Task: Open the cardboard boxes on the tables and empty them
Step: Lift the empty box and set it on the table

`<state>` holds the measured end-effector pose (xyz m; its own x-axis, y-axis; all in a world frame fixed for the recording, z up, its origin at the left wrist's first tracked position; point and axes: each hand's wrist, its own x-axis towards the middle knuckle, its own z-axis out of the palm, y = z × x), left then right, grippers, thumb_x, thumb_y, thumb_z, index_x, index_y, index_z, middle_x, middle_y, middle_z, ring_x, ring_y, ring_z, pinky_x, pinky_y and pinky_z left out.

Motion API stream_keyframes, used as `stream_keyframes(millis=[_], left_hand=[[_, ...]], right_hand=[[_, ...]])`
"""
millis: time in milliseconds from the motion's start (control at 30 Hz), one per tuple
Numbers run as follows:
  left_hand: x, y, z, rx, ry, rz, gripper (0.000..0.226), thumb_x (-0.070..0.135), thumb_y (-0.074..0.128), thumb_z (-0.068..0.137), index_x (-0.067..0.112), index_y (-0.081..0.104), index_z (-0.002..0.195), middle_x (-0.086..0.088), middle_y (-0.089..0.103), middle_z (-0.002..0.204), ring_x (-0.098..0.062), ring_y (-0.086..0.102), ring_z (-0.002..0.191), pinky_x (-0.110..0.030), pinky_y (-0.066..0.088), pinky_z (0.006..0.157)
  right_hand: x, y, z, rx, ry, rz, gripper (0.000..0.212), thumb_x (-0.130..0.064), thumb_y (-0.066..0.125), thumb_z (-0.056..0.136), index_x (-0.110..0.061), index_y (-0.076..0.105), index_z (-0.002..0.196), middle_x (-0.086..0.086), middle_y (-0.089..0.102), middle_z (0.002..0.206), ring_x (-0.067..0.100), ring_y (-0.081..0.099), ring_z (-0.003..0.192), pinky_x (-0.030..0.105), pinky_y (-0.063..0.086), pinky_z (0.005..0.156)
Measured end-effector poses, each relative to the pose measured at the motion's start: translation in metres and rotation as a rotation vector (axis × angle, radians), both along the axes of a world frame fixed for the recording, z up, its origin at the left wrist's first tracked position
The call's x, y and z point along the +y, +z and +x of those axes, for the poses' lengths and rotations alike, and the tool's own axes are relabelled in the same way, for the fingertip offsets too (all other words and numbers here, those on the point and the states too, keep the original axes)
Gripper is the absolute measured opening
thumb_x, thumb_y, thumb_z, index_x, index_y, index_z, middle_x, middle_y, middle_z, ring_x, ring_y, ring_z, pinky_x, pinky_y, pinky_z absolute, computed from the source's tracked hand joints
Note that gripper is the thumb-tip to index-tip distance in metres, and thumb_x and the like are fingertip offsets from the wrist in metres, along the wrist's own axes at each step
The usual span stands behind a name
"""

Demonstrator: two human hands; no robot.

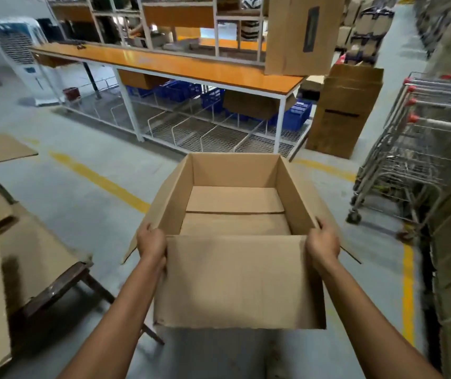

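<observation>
An open cardboard box (235, 280) hangs in the air in front of me, above the grey floor, with nothing inside it but its bottom flaps. Its near flap hangs down toward me and the side flaps fold outward. My left hand (151, 243) grips the box's near left corner, fingers curled over the rim. At the near right corner, my right hand (323, 244) grips the rim the same way.
Cardboard boxes (14, 255) lie on a dark wooden table at the left. A long orange-topped bench (164, 64) with blue crates under it stands ahead, a tall box (301, 34) on its right end. Another tall box (342, 110) stands beside nested metal trolleys (415, 149) at the right.
</observation>
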<state>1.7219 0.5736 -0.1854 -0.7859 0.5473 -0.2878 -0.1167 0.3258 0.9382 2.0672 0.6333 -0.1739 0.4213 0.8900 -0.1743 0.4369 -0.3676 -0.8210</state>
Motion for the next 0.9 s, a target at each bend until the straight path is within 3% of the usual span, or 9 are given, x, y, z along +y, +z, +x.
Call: stream_keyframes(millis=[133, 267, 333, 467, 600, 733, 900], left_hand=[[0.061, 0.002, -0.013, -0.018, 0.126, 0.011, 0.053, 0.002, 0.04, 0.086, 0.006, 0.054, 0.136, -0.014, 0.059, 0.13, -0.034, 0.057, 0.117, -0.047, 0.049, 0.103], [0.121, 0.009, -0.036, -0.028, 0.247, 0.053, 0.045, -0.004, 0.036, 0.09, 0.003, 0.057, 0.13, -0.012, 0.061, 0.116, -0.029, 0.058, 0.098, -0.034, 0.049, 0.082], [0.143, 0.014, -0.048, -0.017, 0.31, 0.066, 0.046, -0.006, 0.034, 0.091, 0.005, 0.057, 0.129, -0.013, 0.061, 0.115, -0.027, 0.056, 0.096, -0.032, 0.046, 0.079], [0.193, 0.009, -0.095, 0.015, 0.389, 0.081, 0.048, -0.007, 0.036, 0.088, 0.006, 0.057, 0.13, -0.015, 0.063, 0.117, -0.029, 0.059, 0.097, -0.036, 0.05, 0.084], [0.24, -0.01, -0.173, 0.019, 0.485, 0.058, 0.054, -0.002, 0.036, 0.086, 0.007, 0.053, 0.137, -0.016, 0.062, 0.127, -0.035, 0.06, 0.111, -0.045, 0.052, 0.093], [0.297, -0.027, -0.256, -0.015, 0.553, 0.083, 0.059, -0.001, 0.036, 0.088, 0.013, 0.048, 0.144, -0.011, 0.06, 0.131, -0.032, 0.059, 0.112, -0.044, 0.052, 0.097], [0.354, -0.023, -0.358, 0.011, 0.594, 0.084, 0.059, -0.004, 0.038, 0.089, 0.01, 0.049, 0.145, -0.009, 0.057, 0.137, -0.03, 0.056, 0.122, -0.034, 0.046, 0.101]], right_hand=[[0.096, 0.01, -0.022, -0.004, 0.106, 0.007, 0.052, -0.001, 0.044, 0.09, -0.017, 0.057, 0.138, 0.015, 0.061, 0.134, 0.037, 0.056, 0.119, 0.039, 0.045, 0.097], [0.187, 0.024, -0.059, -0.023, 0.208, 0.014, 0.055, 0.0, 0.044, 0.089, -0.016, 0.056, 0.141, 0.014, 0.06, 0.138, 0.037, 0.055, 0.124, 0.039, 0.043, 0.1], [0.226, 0.027, -0.083, -0.044, 0.257, 0.0, 0.056, -0.004, 0.046, 0.09, -0.019, 0.054, 0.143, 0.014, 0.059, 0.139, 0.038, 0.055, 0.124, 0.04, 0.043, 0.101], [0.3, 0.021, -0.148, -0.088, 0.385, 0.014, 0.053, -0.021, 0.054, 0.087, -0.023, 0.052, 0.141, 0.016, 0.066, 0.124, 0.04, 0.06, 0.111, 0.041, 0.048, 0.089], [0.371, 0.005, -0.234, -0.097, 0.47, 0.032, 0.052, -0.021, 0.052, 0.09, -0.022, 0.052, 0.141, 0.017, 0.066, 0.123, 0.041, 0.059, 0.111, 0.042, 0.048, 0.089], [0.441, -0.006, -0.332, -0.065, 0.465, 0.081, 0.046, -0.02, 0.047, 0.098, -0.021, 0.052, 0.144, 0.013, 0.062, 0.136, 0.039, 0.056, 0.122, 0.044, 0.044, 0.101], [0.511, -0.001, -0.451, -0.002, 0.465, 0.093, 0.042, -0.017, 0.047, 0.097, -0.024, 0.057, 0.137, 0.007, 0.066, 0.128, 0.033, 0.06, 0.113, 0.041, 0.047, 0.095]])
